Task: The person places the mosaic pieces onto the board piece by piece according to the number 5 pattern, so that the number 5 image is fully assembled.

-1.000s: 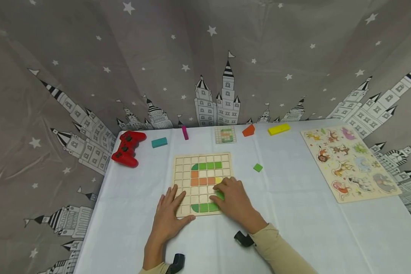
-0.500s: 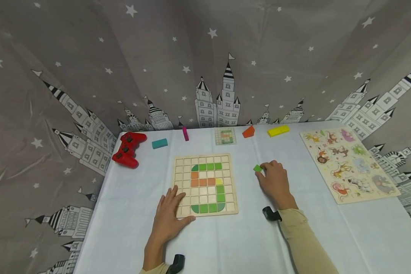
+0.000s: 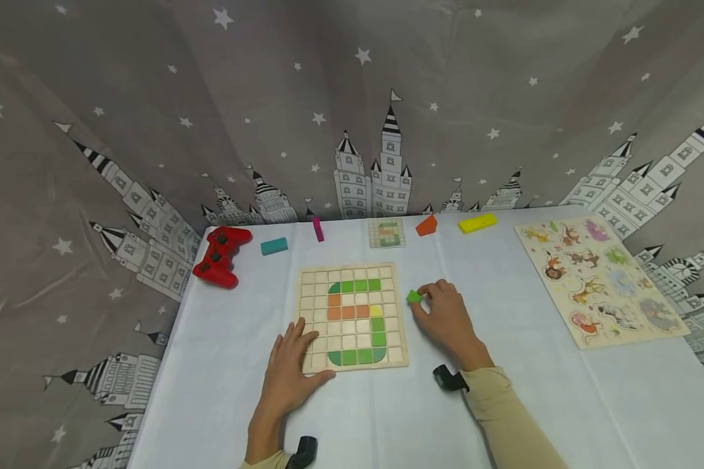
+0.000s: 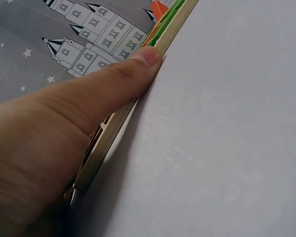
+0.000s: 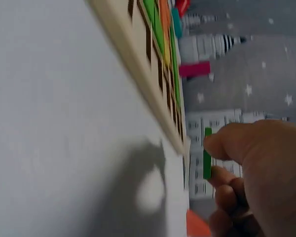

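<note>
A wooden grid board (image 3: pixel 322 277) lies on the white table, with green, orange and yellow tiles set in its cells in a shape like a 5. My left hand (image 3: pixel 290 371) rests spread on the board's near left corner; in the left wrist view its thumb (image 4: pixel 123 74) lies along the board's edge. My right hand (image 3: pixel 448 322) pinches a small green square tile (image 3: pixel 413 297) between thumb and fingers, just right of the board. The right wrist view shows that tile (image 5: pixel 207 153) edge-on, raised off the table.
A small pattern card (image 3: pixel 386 232) lies behind the board. Along the back are a red game controller (image 3: pixel 217 257), teal (image 3: pixel 274 246), magenta (image 3: pixel 318 229), orange (image 3: pixel 426 225) and yellow (image 3: pixel 478 223) blocks. An animal puzzle board (image 3: pixel 598 280) lies at the right.
My right hand left the board, reached right, picked up the green tile from the table and has carried it left towards the board. The left hand has stayed in place.
</note>
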Action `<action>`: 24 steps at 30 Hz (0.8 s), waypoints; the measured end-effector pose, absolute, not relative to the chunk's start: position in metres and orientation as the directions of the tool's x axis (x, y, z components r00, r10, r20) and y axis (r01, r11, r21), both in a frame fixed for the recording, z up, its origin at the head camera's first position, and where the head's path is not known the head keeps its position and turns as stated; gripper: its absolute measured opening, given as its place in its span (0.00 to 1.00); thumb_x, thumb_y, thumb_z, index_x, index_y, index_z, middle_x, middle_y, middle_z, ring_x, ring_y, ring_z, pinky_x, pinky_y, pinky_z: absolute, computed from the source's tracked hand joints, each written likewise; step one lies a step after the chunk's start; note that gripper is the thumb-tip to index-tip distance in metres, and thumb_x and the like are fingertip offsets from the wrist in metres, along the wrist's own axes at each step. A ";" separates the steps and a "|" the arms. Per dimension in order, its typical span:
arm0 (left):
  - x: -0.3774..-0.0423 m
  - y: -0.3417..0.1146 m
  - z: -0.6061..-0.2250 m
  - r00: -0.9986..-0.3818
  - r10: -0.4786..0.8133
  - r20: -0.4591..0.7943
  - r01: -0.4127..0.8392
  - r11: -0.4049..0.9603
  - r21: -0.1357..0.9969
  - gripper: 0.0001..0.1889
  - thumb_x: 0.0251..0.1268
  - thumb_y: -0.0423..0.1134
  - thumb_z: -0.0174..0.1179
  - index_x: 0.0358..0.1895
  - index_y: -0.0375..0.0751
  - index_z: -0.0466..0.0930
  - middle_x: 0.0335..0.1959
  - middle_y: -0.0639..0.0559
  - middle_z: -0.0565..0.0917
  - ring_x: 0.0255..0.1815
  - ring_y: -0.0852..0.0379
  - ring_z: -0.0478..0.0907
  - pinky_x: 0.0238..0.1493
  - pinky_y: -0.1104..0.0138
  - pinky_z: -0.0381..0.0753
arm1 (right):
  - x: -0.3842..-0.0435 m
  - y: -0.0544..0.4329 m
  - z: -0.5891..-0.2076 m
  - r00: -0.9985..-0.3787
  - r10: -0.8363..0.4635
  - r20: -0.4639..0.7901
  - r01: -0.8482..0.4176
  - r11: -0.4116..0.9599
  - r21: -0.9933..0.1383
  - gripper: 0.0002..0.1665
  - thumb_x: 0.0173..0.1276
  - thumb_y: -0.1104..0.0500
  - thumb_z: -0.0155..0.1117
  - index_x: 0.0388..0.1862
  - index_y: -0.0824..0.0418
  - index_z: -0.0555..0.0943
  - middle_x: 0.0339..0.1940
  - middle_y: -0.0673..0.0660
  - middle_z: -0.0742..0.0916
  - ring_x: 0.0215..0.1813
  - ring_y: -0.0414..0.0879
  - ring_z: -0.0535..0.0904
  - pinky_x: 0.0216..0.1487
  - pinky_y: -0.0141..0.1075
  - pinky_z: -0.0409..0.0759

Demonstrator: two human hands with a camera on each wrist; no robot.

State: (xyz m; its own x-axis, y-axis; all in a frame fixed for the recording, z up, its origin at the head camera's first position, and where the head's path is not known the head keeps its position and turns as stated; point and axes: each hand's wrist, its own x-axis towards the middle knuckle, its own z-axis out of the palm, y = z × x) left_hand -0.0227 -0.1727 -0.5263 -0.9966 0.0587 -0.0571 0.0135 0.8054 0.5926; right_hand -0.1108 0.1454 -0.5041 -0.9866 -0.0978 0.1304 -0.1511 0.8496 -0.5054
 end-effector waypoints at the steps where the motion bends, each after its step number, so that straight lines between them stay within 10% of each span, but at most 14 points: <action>1: -0.022 -0.173 -0.527 -0.996 0.062 -0.060 0.014 0.805 0.593 0.46 0.46 0.57 0.79 0.70 0.45 0.73 0.83 0.42 0.56 0.86 0.41 0.46 0.84 0.45 0.41 | -0.108 0.139 -0.503 -0.982 -0.135 0.135 -0.185 0.841 -0.508 0.16 0.67 0.52 0.70 0.47 0.62 0.85 0.39 0.57 0.83 0.42 0.51 0.74 0.46 0.45 0.76; 12: -0.023 -0.175 -0.528 -0.996 0.081 -0.020 0.056 0.821 0.569 0.45 0.47 0.58 0.79 0.70 0.45 0.73 0.83 0.42 0.57 0.85 0.40 0.48 0.84 0.45 0.43 | -0.077 0.056 -0.493 -0.837 -0.519 0.172 -0.535 0.712 -0.455 0.13 0.67 0.46 0.72 0.44 0.52 0.86 0.34 0.47 0.79 0.38 0.39 0.71 0.42 0.35 0.74; 24: -0.022 -0.175 -0.530 -0.996 0.089 -0.019 0.063 0.825 0.562 0.45 0.47 0.59 0.78 0.70 0.46 0.73 0.83 0.43 0.57 0.85 0.40 0.48 0.84 0.45 0.43 | -0.077 0.030 -0.506 -0.830 -0.546 0.112 -0.543 0.747 -0.385 0.13 0.69 0.47 0.70 0.46 0.51 0.88 0.36 0.46 0.81 0.39 0.40 0.73 0.41 0.33 0.71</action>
